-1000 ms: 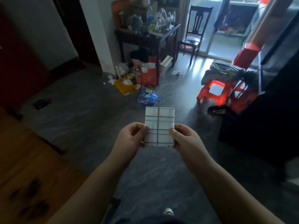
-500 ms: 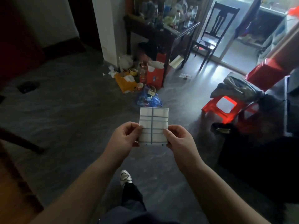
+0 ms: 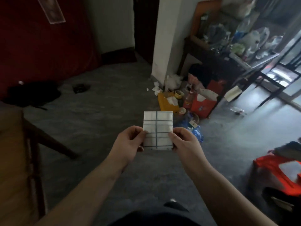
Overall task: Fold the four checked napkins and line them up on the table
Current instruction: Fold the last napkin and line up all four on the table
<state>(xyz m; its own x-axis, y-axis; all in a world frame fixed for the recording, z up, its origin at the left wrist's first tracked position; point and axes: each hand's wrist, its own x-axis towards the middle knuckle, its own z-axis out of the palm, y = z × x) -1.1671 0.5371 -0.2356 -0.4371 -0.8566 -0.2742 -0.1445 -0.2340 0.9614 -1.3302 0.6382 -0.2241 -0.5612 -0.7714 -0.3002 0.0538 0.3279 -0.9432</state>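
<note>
Pinching the folded napkin (image 3: 157, 126) at nine and three o'clock, left hand (image 3: 128, 142) and right hand (image 3: 185, 144) risk layers springing open before reaching the table (image 3: 11, 152), seemingly at eight o'clock.

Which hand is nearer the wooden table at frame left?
Left. The left hand pinches the left edge of the napkin, toward the table; the right hand pinches its right edge, farther off.

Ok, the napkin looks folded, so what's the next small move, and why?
Probably swing it left and lay it on the wooden table. The checked napkin is already a compact folded rectangle, pinched at its sides by left hand and right hand, over the floor, not the table.
</note>
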